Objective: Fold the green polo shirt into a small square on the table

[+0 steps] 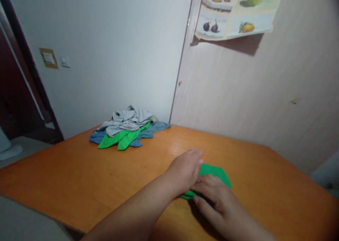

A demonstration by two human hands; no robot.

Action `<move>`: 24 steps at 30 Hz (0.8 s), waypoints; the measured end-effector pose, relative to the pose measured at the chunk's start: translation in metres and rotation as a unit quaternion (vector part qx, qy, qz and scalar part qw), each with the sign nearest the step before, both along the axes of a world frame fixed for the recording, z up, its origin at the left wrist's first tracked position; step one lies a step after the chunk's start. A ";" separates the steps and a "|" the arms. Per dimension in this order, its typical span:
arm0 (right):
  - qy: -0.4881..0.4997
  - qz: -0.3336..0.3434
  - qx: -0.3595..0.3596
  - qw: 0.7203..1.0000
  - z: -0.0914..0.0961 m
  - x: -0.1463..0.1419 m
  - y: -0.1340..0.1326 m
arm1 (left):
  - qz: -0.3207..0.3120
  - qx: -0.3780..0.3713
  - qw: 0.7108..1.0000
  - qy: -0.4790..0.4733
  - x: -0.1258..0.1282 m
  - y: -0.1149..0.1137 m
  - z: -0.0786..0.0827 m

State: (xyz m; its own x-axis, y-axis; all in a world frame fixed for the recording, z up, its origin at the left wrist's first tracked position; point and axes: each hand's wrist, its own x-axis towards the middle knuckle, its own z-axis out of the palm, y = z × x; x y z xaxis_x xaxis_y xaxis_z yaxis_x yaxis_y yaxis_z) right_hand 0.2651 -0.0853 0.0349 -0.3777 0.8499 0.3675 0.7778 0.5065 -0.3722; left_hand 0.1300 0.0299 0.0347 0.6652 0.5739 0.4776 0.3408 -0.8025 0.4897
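A bright green cloth (215,173), folded into a small flat bundle, lies on the table in front of me. My left hand (184,169) rests on its left side with the fingers stretched out, hiding that part of the fabric. Over the near right side of the cloth lies my right hand (217,195). Its fingers are extended toward the left hand, and the thumb sits apart at the cloth's near edge. The two hands meet or nearly touch over the bundle.
On the orange wooden table (119,181), toward the back left, is a loose pile of grey (129,119), green (128,137) and blue garments (156,128). A pale wall and a panel with a fruit poster (238,13) stand behind the table.
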 end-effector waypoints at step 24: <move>0.581 -0.314 0.096 0.745 -0.001 0.067 0.031 | -0.016 0.037 0.965 0.258 -0.008 -0.003 -0.008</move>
State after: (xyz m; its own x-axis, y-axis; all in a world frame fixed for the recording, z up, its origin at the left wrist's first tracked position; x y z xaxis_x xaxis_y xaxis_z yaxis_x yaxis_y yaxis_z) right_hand 0.3323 -0.0542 0.0338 0.7401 0.6143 0.2738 0.0934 0.3093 -0.9464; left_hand 0.1217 0.0268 0.0266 0.8421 0.5265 0.1169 0.4991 -0.8429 0.2010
